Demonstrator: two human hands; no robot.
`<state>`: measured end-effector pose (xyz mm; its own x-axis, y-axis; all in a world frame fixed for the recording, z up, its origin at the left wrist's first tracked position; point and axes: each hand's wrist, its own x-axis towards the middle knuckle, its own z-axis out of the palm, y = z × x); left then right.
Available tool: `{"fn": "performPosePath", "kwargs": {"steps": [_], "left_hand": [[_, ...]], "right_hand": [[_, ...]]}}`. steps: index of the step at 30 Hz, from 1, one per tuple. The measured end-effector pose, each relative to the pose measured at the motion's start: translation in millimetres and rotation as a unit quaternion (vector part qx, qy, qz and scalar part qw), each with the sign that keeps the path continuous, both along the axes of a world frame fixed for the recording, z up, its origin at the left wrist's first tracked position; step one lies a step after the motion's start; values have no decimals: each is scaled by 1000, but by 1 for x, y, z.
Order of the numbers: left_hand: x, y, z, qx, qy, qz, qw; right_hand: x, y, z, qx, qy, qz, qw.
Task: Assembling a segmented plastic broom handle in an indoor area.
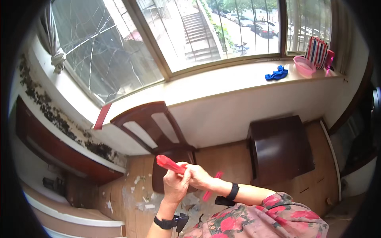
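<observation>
A long, narrow red-pink bundle [170,163] slants up and leftward out of my two hands. It looks rolled or folded, and its exact kind is not plain. My left hand [174,185] is closed round its lower part. Right against it, my right hand [197,177] is also closed on the bundle, the two hands touching. Beyond and below my right wrist show pink pieces [207,194]; whether they belong to the bundle is hidden by the wrist. Behind the hands stands a dark wooden chair [158,137], its seat partly covered by them.
Pale flakes and scraps [139,198] lie on the wooden floor by the chair. A dark brown stool or cabinet [281,150] stands to the right. The windowsill [222,81] bears a blue cloth [276,73], a pink basin [304,66] and a striped bag [316,52]. Mould stains the left wall [55,111].
</observation>
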<state>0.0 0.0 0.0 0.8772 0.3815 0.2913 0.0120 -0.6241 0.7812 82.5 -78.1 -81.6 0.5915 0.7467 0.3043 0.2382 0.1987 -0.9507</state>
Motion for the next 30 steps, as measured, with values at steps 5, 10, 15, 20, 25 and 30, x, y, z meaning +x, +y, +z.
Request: {"fn": "performPosePath", "kwargs": {"steps": [5,10,15,20,25,30], "left_hand": [[51,-11,22,-48,-9,40,998],[89,34,17,-28,-13,5,1000],[121,92,16,-15,-72,30,997],[155,167,8,28,-58,-3,998],[185,251,-8,317,-41,7,948],[203,343,-28,380,60,60,921]], "right_hand": [[60,7,13,11,-34,-1,999],[95,42,20,42,-73,-68,994],[132,99,32,-67,-146,-131,978],[164,149,31,-148,-140,-195,959],[200,199,33,-165,-150,-200,954],[219,227,27,-197,-138,-236,942]]}}
